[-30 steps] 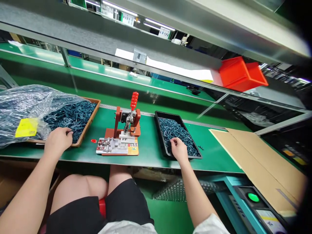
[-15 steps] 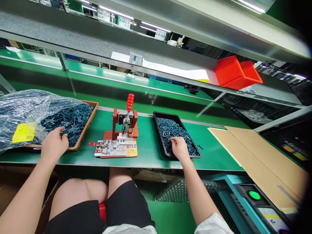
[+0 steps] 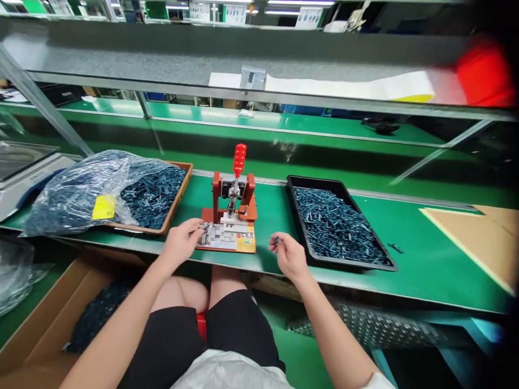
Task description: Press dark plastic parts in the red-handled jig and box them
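My left hand (image 3: 182, 240) is at the left end of a toggle-clamp press fixture (image 3: 229, 232), its fingers closed over the small side clamp; whether a part is between them is hidden. The fixture has an upright red ribbed handle (image 3: 240, 160) and a metal slide on its base. Between the fixture and the black tray (image 3: 302, 229), my right hand (image 3: 290, 256) pinches a small dark plastic part (image 3: 277, 240). Small dark blue-green parts (image 3: 340, 227) fill the black tray. Similar, larger-looking parts (image 3: 154, 194) lie in the brown tray (image 3: 180, 197) on the left.
A clear plastic bag (image 3: 81, 189) with a yellow label covers much of the brown tray. A few loose parts (image 3: 395, 248) lie right of the black tray, before flat cardboard (image 3: 470, 237). Below left is an open carton (image 3: 52, 335). A shelf (image 3: 162, 67) spans the back.
My left hand has moved from the brown tray to the fixture's left end. The right hand has left the black tray with a small part. The view has turned and levelled.
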`<state>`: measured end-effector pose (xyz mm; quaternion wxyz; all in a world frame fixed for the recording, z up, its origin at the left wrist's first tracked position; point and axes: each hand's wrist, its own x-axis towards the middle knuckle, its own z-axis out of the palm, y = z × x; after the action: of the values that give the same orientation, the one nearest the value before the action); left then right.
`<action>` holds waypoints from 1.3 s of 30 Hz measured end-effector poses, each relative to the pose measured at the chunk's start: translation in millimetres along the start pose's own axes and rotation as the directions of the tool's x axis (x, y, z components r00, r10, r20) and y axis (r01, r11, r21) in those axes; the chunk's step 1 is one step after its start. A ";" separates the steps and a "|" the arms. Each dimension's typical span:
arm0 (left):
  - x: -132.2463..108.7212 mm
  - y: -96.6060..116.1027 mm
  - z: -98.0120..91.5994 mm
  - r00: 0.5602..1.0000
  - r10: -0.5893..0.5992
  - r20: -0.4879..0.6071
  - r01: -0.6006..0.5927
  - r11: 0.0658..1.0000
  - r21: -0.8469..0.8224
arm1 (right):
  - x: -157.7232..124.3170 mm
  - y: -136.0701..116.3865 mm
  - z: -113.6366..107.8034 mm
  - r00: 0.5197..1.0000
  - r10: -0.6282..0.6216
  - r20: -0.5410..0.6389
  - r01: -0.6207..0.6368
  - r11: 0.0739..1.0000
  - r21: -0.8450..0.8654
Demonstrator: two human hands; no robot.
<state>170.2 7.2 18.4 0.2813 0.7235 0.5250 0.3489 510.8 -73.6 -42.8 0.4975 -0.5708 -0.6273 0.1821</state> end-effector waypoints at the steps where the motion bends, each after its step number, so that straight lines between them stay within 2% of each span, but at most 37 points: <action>1: 0.7 3.2 9.2 0.999 0.036 0.037 -0.038 0.997 0.070 | -3.0 -2.4 15.8 0.999 0.011 0.030 -0.013 0.999 0.043; 3: 4.8 7.3 23.3 0.992 0.086 0.092 -0.103 0.976 0.192 | -4.9 -5.3 39.7 0.998 0.042 0.056 -0.047 0.995 0.093; 5: 11.2 10.8 33.3 0.988 0.107 0.108 -0.132 0.956 0.263 | -2.1 -6.5 51.0 0.999 0.031 0.036 -0.034 0.997 0.072; 7: 18.6 15.2 41.8 0.988 0.108 0.114 -0.137 0.946 0.293 | 2.4 -6.7 51.7 0.999 -0.020 -0.040 0.020 1.000 -0.002; 9: 25.0 19.7 50.3 0.985 0.087 0.146 -0.130 0.940 0.316 | 6.1 -6.4 47.4 0.991 -0.028 -0.128 0.020 0.998 -0.067; 11: 29.2 23.4 58.0 0.982 0.049 0.181 -0.112 0.927 0.359 | 7.5 -5.9 43.1 0.986 0.047 -0.160 -0.061 0.995 -0.080; 14: 31.0 25.7 65.3 0.980 0.010 0.200 -0.094 0.905 0.415 | 6.1 -5.7 41.7 0.978 0.167 -0.129 -0.173 0.984 -0.036; 19: 28.9 23.5 64.1 0.984 -0.008 0.177 -0.062 0.923 0.381 | 2.3 -4.7 45.4 0.978 0.186 -0.095 -0.182 0.982 0.045; 24: 28.1 24.3 60.9 0.966 0.033 0.256 -0.125 0.926 0.355 | 4.2 1.3 50.4 0.971 0.238 -0.029 -0.228 0.954 0.196; 28: 26.7 26.6 66.5 0.982 -0.025 0.188 -0.043 0.937 0.347 | 9.2 5.2 60.9 0.963 0.268 0.035 -0.266 0.916 0.302; 30: 25.4 26.7 69.6 0.989 -0.041 0.144 -0.008 0.947 0.322 | 11.0 6.0 65.5 0.962 0.269 0.052 -0.272 0.918 0.289; 33: 24.0 26.0 71.2 0.992 -0.026 0.123 -0.012 0.954 0.301 | 11.6 5.7 67.7 0.966 0.256 0.035 -0.259 0.951 0.171; 39: 25.2 25.5 68.5 0.982 -0.012 0.187 -0.050 0.946 0.321 | 8.7 6.5 66.3 0.969 0.245 -0.001 -0.244 0.963 0.119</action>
<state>244.5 21.1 2.4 0.2029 0.7943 0.5397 0.1913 460.3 -41.4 -73.5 0.5088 -0.6150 -0.5363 0.2744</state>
